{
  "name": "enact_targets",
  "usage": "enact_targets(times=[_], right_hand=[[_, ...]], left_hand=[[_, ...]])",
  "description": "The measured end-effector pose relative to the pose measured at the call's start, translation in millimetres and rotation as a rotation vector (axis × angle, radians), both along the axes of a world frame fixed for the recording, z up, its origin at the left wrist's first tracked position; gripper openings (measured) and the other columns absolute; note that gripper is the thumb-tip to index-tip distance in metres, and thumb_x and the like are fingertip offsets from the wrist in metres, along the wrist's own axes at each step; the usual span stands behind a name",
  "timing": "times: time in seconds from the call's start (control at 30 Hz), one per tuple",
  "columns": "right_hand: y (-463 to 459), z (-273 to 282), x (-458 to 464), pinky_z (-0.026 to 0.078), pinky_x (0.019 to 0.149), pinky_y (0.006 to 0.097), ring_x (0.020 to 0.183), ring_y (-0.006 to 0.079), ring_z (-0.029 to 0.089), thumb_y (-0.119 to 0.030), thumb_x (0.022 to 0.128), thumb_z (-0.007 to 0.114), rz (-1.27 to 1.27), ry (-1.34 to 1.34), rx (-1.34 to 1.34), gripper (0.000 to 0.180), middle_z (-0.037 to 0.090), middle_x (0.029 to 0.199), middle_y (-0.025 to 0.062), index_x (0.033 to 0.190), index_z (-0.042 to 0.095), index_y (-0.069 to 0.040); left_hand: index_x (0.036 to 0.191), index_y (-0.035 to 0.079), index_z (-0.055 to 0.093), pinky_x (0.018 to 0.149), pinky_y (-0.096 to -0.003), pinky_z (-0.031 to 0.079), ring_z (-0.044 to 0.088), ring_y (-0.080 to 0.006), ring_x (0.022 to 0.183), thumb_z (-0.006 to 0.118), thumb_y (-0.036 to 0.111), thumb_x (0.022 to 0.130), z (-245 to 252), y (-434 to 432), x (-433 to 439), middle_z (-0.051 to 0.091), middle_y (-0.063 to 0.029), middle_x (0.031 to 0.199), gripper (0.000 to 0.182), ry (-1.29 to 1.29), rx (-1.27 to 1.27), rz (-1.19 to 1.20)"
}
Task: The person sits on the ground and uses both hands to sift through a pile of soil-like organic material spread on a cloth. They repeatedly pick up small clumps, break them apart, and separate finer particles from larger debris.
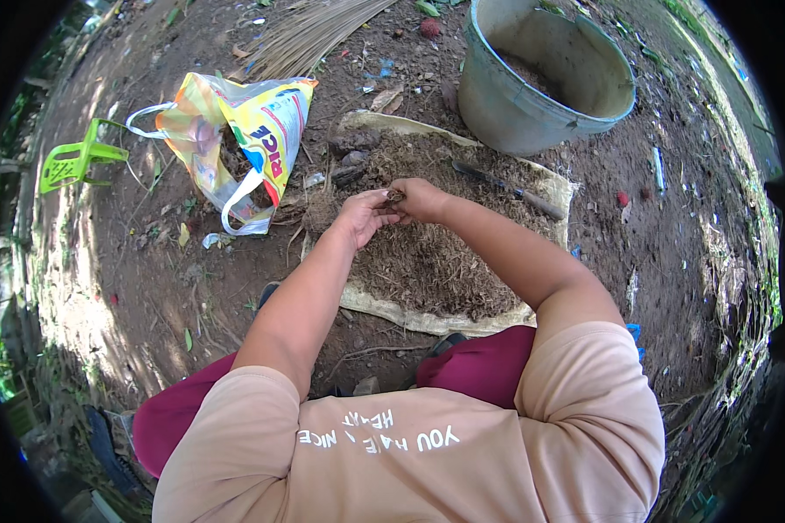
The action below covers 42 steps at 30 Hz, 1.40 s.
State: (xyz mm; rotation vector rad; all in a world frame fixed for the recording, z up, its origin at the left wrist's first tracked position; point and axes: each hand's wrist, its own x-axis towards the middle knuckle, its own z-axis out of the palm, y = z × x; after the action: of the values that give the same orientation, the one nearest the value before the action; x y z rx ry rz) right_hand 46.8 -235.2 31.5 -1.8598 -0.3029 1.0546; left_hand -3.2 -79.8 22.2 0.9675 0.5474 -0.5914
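Note:
My left hand point(364, 218) and my right hand point(420, 200) meet over a woven sack point(425, 321) laid on the ground. Between their fingertips is a small clump of brown fibrous material point(396, 195), pinched by the right hand, with the left thumb and fingers against it. Loose brown fibre point(445, 274) covers most of the sack. Right of my hands, a knife point(507, 187) rests on the fibre, its dark blade pointing to the upper left and its handle to the lower right. Several dark chunks point(353, 159) lie at the sack's far left corner.
A pale bucket point(523, 121) with a broken rim and brown matter inside stands beyond the sack. To the left sit an open printed plastic bag point(271, 124) with white handles and a lime-green plastic object point(82, 160). A stick broom point(314, 33) and a red hairy fruit point(430, 27) lie farther off.

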Motion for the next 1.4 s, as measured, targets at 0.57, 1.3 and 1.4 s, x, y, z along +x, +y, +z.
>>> enact_targets(times=[0.57, 1.3, 1.4], right_hand=[[-13, 10, -10, 0.048, 0.077, 0.0437, 0.091, 0.0371, 0.061, -0.005, 0.076, 0.053, 0.170, -0.554, -0.324, 0.015, 0.063, 0.092, 0.0229, 0.088, 0.060, -0.001], [-10, 5, 3, 0.050, 0.050, 0.0352, 0.059, 0.0234, 0.061, -0.017, 0.092, 0.047, 0.024, -0.121, -0.037, 0.014, 0.059, 0.074, 0.0144, 0.094, 0.051, -0.004], [-13, 7, 11, 0.051, 0.045, 0.0314, 0.056, 0.0177, 0.060, -0.020, 0.094, 0.046, 0.007, 0.058, 0.031, 0.015, 0.058, 0.071, 0.0096, 0.094, 0.051, -0.006]], left_hand=[[0.088, 0.001, 0.058, 0.057, -0.0352, 0.049, 0.063, -0.0235, 0.065, 0.049, 0.025, 0.093, -26, -23, 9, 0.063, -0.0134, 0.077, 0.026, -0.191, 0.933, -0.255], [0.084, 0.011, 0.051, 0.039, -0.0271, 0.034, 0.044, -0.0115, 0.049, 0.040, 0.035, 0.097, -36, -18, 13, 0.047, 0.0003, 0.069, 0.029, 0.055, 0.424, -0.040], [0.082, 0.014, 0.044, 0.035, -0.0192, 0.021, 0.031, -0.0055, 0.042, 0.041, 0.036, 0.097, -23, -18, 8, 0.036, 0.0032, 0.065, 0.026, 0.033, 0.194, 0.032]])
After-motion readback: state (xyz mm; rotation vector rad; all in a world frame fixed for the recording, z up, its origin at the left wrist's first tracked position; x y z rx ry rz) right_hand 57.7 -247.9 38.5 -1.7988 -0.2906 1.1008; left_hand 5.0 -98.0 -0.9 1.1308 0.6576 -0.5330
